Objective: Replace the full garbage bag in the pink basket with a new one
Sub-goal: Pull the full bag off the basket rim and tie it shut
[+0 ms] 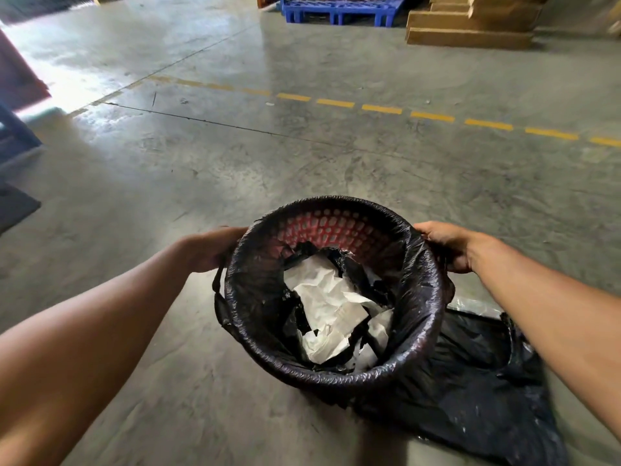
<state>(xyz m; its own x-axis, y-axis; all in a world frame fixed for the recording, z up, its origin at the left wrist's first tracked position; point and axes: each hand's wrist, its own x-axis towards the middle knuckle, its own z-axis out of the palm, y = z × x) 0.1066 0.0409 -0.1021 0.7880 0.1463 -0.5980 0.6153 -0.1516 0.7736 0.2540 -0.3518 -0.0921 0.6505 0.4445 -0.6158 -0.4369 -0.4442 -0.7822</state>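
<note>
The pink basket (331,228) is in the lower middle of the head view, its mesh wall showing through at the far side. A black garbage bag (255,297) lines it, folded over the rim, with crumpled white paper (327,304) and dark scraps inside. My left hand (215,248) grips the bag-covered rim on the left side. My right hand (447,245) grips the rim on the right side. A second black bag (480,375) lies flat on the floor, right of and partly under the basket.
Concrete floor (235,169) all around, crossed by a dashed yellow line (381,109). A blue pallet (339,8) and stacked cardboard (470,25) stand far ahead. Dark blue and red objects sit at the left edge (16,129).
</note>
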